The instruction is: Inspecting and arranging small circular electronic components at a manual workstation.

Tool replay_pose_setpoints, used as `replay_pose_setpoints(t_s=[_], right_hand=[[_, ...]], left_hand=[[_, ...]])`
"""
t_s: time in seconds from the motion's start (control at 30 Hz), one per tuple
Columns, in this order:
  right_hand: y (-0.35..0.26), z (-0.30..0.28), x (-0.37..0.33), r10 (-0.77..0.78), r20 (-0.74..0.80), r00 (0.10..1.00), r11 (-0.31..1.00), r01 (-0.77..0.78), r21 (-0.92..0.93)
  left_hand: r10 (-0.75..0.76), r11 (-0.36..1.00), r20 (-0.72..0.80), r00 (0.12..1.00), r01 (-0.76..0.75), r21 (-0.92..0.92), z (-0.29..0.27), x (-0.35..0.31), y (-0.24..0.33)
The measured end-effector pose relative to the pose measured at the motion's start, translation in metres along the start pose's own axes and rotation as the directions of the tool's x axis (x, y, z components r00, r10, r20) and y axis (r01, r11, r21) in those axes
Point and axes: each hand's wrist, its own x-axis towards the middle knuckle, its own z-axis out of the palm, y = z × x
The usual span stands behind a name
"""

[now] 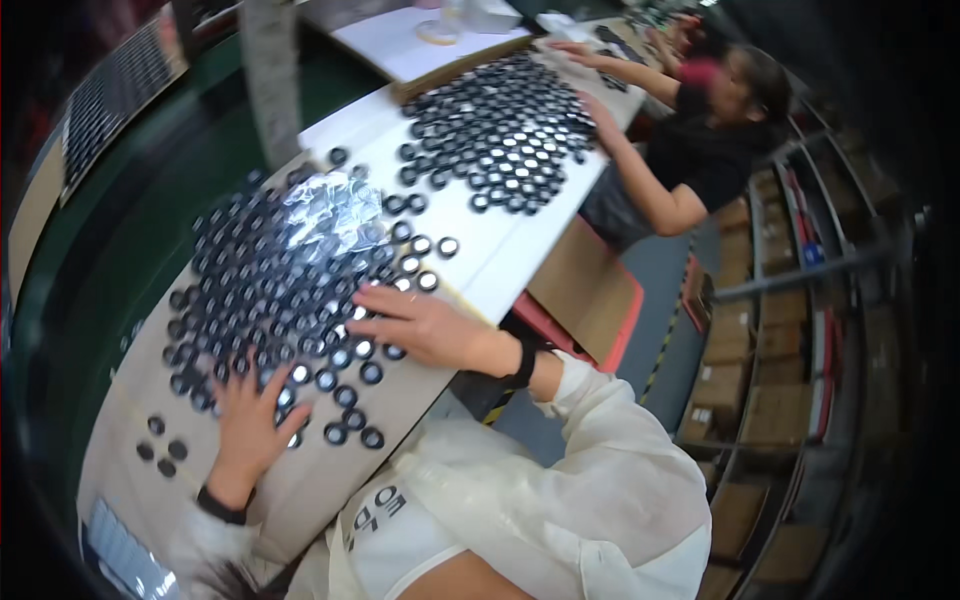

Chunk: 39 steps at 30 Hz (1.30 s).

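Note:
A wide spread of small round black pieces with shiny, pale centres [250, 290] covers the table in front of me; their exact kind I cannot make out. My left hand [248, 418] lies over the near left edge of the spread, fingers apart, touching some pieces. At its near right side rests my right hand [425, 328], palm down with the fingers stretched out over the pieces. Neither hand grips anything. A clear, glossy plastic sheet or bag [335, 215] lies on the far part of the pile.
Several dark pieces [160, 450] sit apart at the left on the table [110, 440]. A second spread of similar pieces [500, 130] lies farther along, under a co-worker's hands [600, 115]. A red-edged bin with cardboard [585, 290] stands right of the table; shelves of boxes [770, 350] line the right.

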Motion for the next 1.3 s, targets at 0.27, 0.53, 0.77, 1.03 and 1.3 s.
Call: replay_pose_setpoints(t_s=[0.27,0.53,0.77,1.03,1.3], right_hand=[[-0.016,-0.002,-0.001,0.151,-0.081,0.985,0.977,-0.136,0.166],[-0.012,0.005,0.007,0.095,-0.220,0.971,0.991,-0.073,0.108],[-0.033,-0.012,0.006,0.296,-0.255,0.921,0.949,-0.252,0.190],[-0.025,-0.018,0.009,0.392,-0.436,0.810,0.900,-0.239,0.365],[-0.023,-0.040,0.028,0.447,-0.567,0.692,0.858,-0.154,0.490]], left_hand=[[0.012,1.000,0.092,0.996,-0.010,-0.022,-0.028,-0.016,-0.030],[0.473,0.871,-0.053,0.879,-0.476,-0.121,0.022,-0.007,0.112],[0.331,0.941,-0.124,0.935,-0.337,-0.029,0.030,-0.002,0.040],[0.142,0.987,0.005,0.990,-0.142,0.068,-0.011,-0.067,-0.028],[0.326,0.932,-0.257,0.910,-0.355,-0.075,0.019,0.072,0.100]])
